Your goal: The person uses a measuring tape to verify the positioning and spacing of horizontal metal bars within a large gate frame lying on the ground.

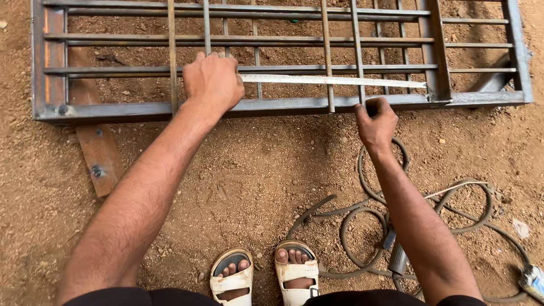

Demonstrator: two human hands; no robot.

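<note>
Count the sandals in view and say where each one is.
2. The left sandal and the right sandal sit side by side on the dirt at the bottom centre, both white and worn on the person's feet, just left of the coiled cable. None appear hidden.

2 hands (212, 79); 1 grille (48, 107); 1 tape (334, 80); 2 sandals (232, 280)

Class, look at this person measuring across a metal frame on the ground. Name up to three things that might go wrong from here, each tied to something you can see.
1. The tape measure spans loosely across the bars of the metal frame; it may sag or slip, spoiling the reading.
2. The left hand and right hand are bare against steel edges, so cuts are possible.
3. The coiled cable lies beside feet in open sandals, a likely trip hazard.
</note>
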